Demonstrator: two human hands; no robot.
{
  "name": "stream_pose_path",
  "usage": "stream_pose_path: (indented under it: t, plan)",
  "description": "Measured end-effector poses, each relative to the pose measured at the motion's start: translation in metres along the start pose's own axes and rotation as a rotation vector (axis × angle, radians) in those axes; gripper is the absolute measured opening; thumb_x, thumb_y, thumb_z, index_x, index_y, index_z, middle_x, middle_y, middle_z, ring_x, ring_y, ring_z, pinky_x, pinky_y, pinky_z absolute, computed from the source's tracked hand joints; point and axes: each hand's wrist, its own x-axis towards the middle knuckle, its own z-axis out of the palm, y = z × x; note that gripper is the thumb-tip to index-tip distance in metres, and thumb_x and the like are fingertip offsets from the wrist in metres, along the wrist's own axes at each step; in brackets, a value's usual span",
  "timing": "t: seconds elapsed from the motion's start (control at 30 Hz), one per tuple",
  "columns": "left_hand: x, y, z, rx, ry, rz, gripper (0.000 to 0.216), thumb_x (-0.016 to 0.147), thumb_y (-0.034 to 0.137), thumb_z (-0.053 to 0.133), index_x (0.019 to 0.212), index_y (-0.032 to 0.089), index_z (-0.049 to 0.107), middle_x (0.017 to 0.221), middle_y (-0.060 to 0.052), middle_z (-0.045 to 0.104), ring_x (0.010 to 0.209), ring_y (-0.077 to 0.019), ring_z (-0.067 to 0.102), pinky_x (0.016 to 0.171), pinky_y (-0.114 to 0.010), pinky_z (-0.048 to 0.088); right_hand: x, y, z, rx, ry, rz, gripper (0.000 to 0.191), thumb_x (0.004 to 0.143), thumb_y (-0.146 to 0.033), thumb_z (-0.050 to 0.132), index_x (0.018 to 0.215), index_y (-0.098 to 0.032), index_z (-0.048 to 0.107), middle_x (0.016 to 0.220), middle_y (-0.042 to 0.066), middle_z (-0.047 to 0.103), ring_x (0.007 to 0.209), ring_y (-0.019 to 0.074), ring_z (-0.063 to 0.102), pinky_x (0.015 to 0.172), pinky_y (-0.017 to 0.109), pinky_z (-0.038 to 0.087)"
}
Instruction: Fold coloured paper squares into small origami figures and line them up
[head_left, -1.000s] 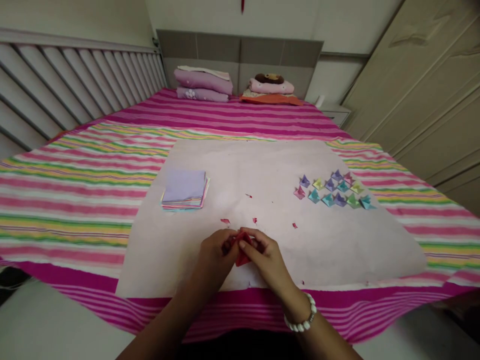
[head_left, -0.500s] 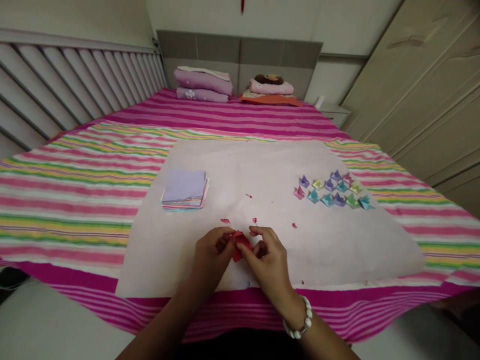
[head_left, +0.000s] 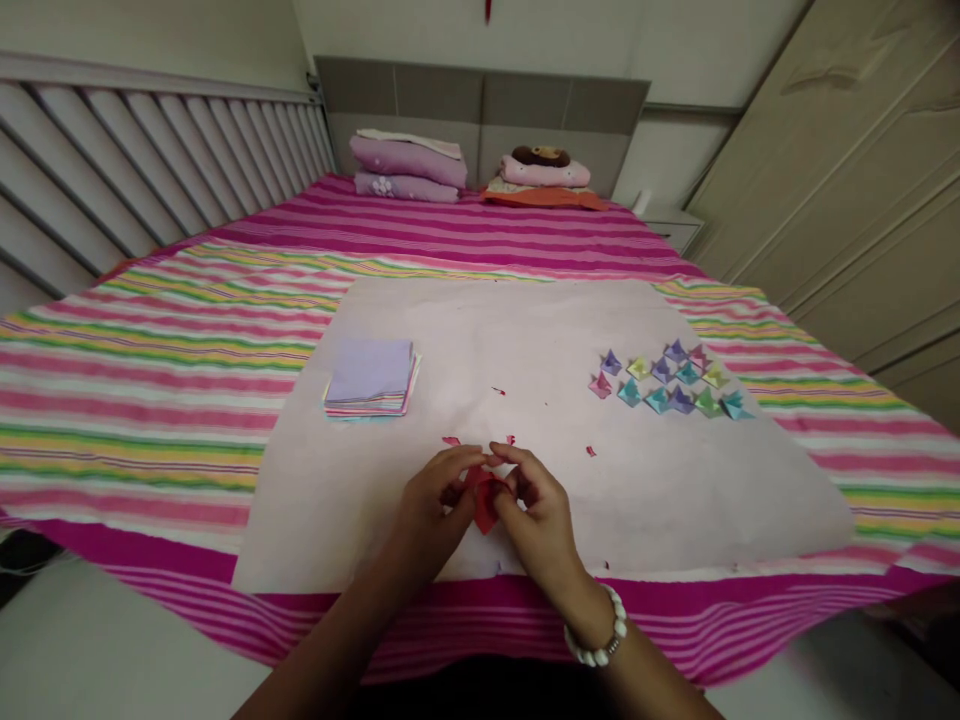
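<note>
A small folded piece of red paper (head_left: 486,508) is pinched between my two hands above the near part of the large pale sheet (head_left: 480,330). My left hand (head_left: 437,505) grips its left side, and my right hand (head_left: 538,510) grips its right side, thumb in front. The fingertips of both hands meet at the top and hide part of the paper. Small red scraps (head_left: 451,441) lie just beyond the hands. To the left sits a stack of square coloured paper (head_left: 371,372), lilac on top.
On the right of the sheet stand several small folded paper shapes (head_left: 660,372) in purple, blue, green, yellow and pink. A striped bedcover (head_left: 150,400) lies beneath. Folded bedding (head_left: 409,165) is piled by the headboard (head_left: 562,100). A slatted rail (head_left: 172,160) runs along the left.
The fingers of both hands have come together over the top of the red paper. The paper has turned, and its lower point now faces me. The left hand has shifted slightly right.
</note>
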Motion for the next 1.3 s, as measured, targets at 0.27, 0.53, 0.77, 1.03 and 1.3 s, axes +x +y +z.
stream_pose_path:
  t: [0.27,0.53,0.77,1.03,1.3]
  plan:
    - [0.0,0.006,-0.012,-0.146,-0.207,-0.05,0.031,0.092,0.027,0.05,0.119,0.023,0.065,0.123,-0.006,0.067,0.116,-0.0204,0.061,0.101,-0.038,0.047,0.01,-0.001,-0.011,0.377,-0.075,0.206,0.041,0.068,-0.016,0.067,0.108,-0.023,0.064,0.085,0.001,0.069,0.063,0.012,0.058,0.056,0.025,0.047]
    - [-0.001,0.004,-0.013,-0.103,-0.296,0.021,0.05,0.071,0.027,0.078,0.119,0.024,0.063,0.122,-0.008,0.065,0.113,-0.0236,0.061,0.097,-0.038,0.049,0.01,-0.004,-0.016,0.433,-0.059,0.272,0.048,0.062,-0.01,0.063,0.108,-0.023,0.063,0.098,0.002,0.065,0.055,0.0068,0.052,0.048,0.02,0.041]
    - [0.0,0.006,-0.011,0.056,-0.306,0.104,0.057,0.065,0.029,0.083,0.118,0.025,0.063,0.12,-0.008,0.066,0.111,-0.0262,0.061,0.096,-0.043,0.049,0.011,-0.006,-0.014,0.379,-0.025,0.279,0.052,0.059,-0.01,0.056,0.108,-0.022,0.063,0.094,0.002,0.065,0.053,0.0075,0.047,0.046,0.02,0.038]
    - [0.0,0.004,-0.008,0.079,-0.221,0.109,0.026,0.082,0.017,0.06,0.104,0.025,0.071,0.104,-0.006,0.073,0.096,-0.0202,0.066,0.087,-0.034,0.052,0.01,-0.01,-0.014,0.394,-0.027,0.341,0.048,0.061,-0.013,0.063,0.108,-0.022,0.065,0.105,0.005,0.067,0.053,0.007,0.049,0.045,0.021,0.038]
    - [-0.002,0.006,-0.009,-0.13,-0.128,-0.158,0.016,0.085,0.029,0.06,0.081,0.019,0.072,0.077,-0.003,0.071,0.075,-0.0174,0.064,0.071,-0.028,0.049,0.008,-0.017,-0.016,0.489,-0.136,0.321,0.028,0.074,-0.035,0.073,0.099,-0.023,0.07,0.068,0.0,0.066,0.055,0.0116,0.055,0.055,0.027,0.046]
